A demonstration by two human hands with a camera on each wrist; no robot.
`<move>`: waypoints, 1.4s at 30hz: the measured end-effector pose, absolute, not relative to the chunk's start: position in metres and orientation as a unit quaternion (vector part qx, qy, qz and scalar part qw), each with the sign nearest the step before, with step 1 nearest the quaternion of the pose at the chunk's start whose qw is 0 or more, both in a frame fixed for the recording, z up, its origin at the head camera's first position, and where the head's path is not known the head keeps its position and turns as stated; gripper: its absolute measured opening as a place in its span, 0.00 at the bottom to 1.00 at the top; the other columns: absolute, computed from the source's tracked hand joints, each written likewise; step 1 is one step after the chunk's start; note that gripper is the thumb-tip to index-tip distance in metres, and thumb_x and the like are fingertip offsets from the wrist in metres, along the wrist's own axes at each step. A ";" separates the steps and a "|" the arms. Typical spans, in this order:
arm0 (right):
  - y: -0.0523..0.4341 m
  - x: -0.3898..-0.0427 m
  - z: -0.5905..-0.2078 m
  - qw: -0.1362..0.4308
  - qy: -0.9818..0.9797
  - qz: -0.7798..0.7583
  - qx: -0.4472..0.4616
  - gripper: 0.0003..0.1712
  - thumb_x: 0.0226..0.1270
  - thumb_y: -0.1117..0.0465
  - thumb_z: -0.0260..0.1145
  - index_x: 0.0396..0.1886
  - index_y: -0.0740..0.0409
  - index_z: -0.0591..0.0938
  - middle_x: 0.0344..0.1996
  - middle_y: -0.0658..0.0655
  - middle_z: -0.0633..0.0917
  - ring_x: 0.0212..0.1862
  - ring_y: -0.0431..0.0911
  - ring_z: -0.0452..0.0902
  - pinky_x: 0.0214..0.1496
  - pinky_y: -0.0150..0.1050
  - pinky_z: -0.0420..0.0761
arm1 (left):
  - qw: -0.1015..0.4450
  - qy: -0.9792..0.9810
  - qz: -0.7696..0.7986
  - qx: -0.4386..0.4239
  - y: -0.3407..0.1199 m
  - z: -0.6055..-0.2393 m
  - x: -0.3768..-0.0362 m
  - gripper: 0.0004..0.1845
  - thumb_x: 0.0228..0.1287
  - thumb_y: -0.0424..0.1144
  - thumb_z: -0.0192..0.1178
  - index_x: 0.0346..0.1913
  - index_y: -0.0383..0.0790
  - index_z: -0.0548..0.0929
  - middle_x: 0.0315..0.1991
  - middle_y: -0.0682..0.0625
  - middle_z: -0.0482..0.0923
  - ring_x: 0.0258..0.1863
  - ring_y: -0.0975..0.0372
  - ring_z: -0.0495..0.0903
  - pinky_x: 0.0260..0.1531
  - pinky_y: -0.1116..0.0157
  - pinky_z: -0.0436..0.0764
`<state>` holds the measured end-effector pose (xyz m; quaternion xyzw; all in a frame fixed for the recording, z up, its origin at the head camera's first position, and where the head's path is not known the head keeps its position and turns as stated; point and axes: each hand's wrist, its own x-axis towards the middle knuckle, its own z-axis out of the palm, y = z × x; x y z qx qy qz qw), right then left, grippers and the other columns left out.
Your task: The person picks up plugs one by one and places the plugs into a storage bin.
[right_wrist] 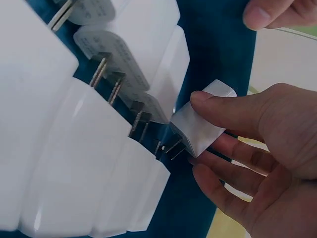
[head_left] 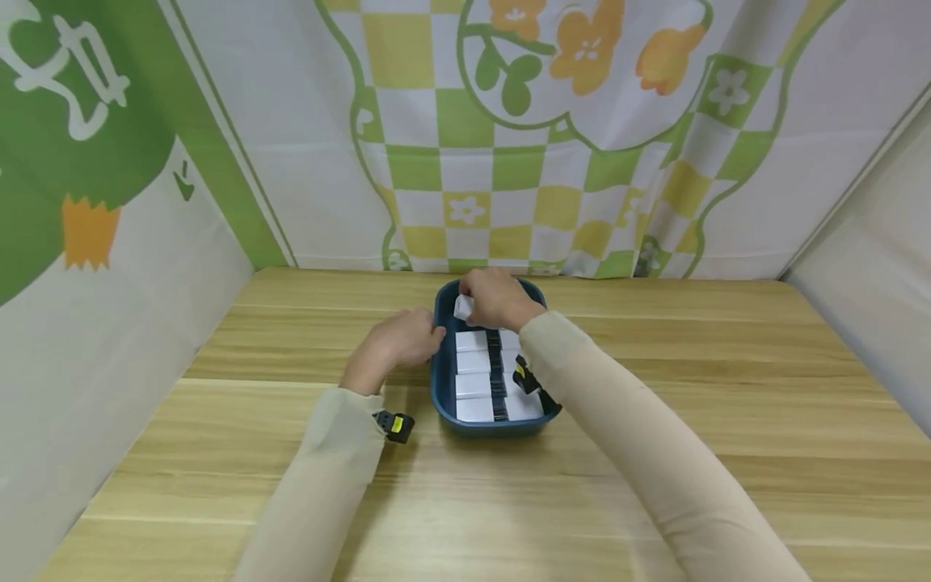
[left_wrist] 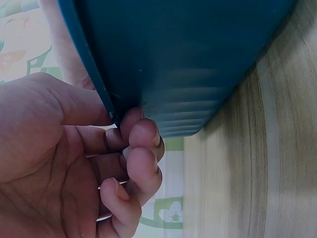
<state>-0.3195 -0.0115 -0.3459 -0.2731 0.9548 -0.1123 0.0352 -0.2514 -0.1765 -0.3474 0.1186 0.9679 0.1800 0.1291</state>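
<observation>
A dark teal plastic bin (head_left: 439, 388) holds two columns of white plug-in power adapters (head_left: 473, 385), their metal prongs facing the middle gap. My right hand (head_left: 500, 297) reaches into the bin's far end and holds one white power adapter (right_wrist: 205, 119) between thumb and fingers. Two thin prongs on that adapter point toward the rows in the right wrist view. At the left side of the bin, my left hand (head_left: 404, 336) pinches the rim, thumb inside the edge and curled fingers (left_wrist: 143, 166) against the outer wall.
The bin stands on a wood-grain table (head_left: 291, 453) near its back edge. A curtain (head_left: 465, 162) with green and yellow checks hangs behind, and white cloth sides close in left and right. A small black camera (head_left: 396, 426) sits on the left wrist.
</observation>
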 end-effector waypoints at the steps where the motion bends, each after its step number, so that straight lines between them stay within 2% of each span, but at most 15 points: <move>1: -0.011 -0.320 -0.347 0.038 0.955 -0.110 -0.272 0.25 0.60 0.61 0.78 0.57 0.59 0.84 0.50 0.55 0.85 0.52 0.49 0.79 0.54 0.45 0.79 | 0.131 0.968 0.181 0.118 -0.176 -0.347 -0.251 0.21 0.80 0.42 0.46 0.27 0.39 0.79 0.20 0.49 0.77 0.19 0.60 0.73 0.23 0.63 0.71; 9: -0.011 -0.321 -0.350 0.077 0.959 -0.114 -0.247 0.25 0.66 0.59 0.74 0.61 0.59 0.81 0.54 0.57 0.83 0.53 0.53 0.79 0.53 0.48 0.79 | 0.134 0.968 0.178 0.114 -0.173 -0.347 -0.250 0.21 0.80 0.42 0.46 0.27 0.39 0.79 0.19 0.50 0.76 0.18 0.60 0.72 0.22 0.64 0.70; 15: -0.012 -0.321 -0.353 0.099 0.957 -0.110 -0.249 0.16 0.68 0.61 0.71 0.54 0.59 0.84 0.48 0.57 0.84 0.45 0.51 0.80 0.47 0.48 0.79 | 0.132 0.968 0.180 0.111 -0.172 -0.348 -0.250 0.21 0.80 0.42 0.46 0.26 0.39 0.79 0.19 0.50 0.75 0.18 0.61 0.72 0.21 0.64 0.69; 23: -0.013 -0.323 -0.356 0.115 0.954 -0.108 -0.254 0.14 0.69 0.66 0.67 0.53 0.58 0.84 0.53 0.57 0.83 0.45 0.49 0.78 0.48 0.45 0.77 | 0.131 0.968 0.184 0.110 -0.172 -0.345 -0.248 0.21 0.80 0.42 0.46 0.27 0.39 0.78 0.18 0.50 0.73 0.18 0.61 0.71 0.20 0.65 0.68; 26: -0.014 -0.323 -0.356 0.124 0.952 -0.104 -0.259 0.15 0.70 0.68 0.64 0.54 0.57 0.84 0.56 0.57 0.83 0.46 0.49 0.77 0.50 0.45 0.77 | 0.131 0.968 0.184 0.108 -0.172 -0.344 -0.248 0.21 0.80 0.42 0.46 0.27 0.39 0.78 0.18 0.51 0.73 0.17 0.61 0.70 0.20 0.65 0.68; 30: -0.015 -0.322 -0.356 0.136 0.950 -0.106 -0.259 0.21 0.70 0.70 0.61 0.60 0.57 0.82 0.61 0.57 0.81 0.51 0.48 0.77 0.56 0.47 0.77 | 0.130 0.968 0.184 0.107 -0.173 -0.345 -0.247 0.21 0.81 0.42 0.46 0.26 0.40 0.77 0.18 0.51 0.71 0.17 0.62 0.69 0.20 0.65 0.67; 33: -0.016 -0.321 -0.355 0.143 0.949 -0.109 -0.258 0.24 0.69 0.71 0.60 0.63 0.57 0.81 0.63 0.57 0.80 0.52 0.49 0.77 0.58 0.48 0.77 | 0.130 0.968 0.185 0.106 -0.173 -0.346 -0.248 0.21 0.81 0.42 0.46 0.25 0.41 0.76 0.18 0.52 0.70 0.17 0.62 0.68 0.20 0.66 0.67; 42: -0.014 -0.319 -0.353 0.154 0.947 -0.108 -0.262 0.26 0.69 0.72 0.60 0.66 0.58 0.79 0.65 0.58 0.78 0.63 0.52 0.75 0.64 0.50 0.75 | 0.130 0.969 0.182 0.103 -0.173 -0.347 -0.249 0.21 0.81 0.41 0.46 0.25 0.41 0.75 0.18 0.52 0.68 0.17 0.62 0.68 0.20 0.65 0.66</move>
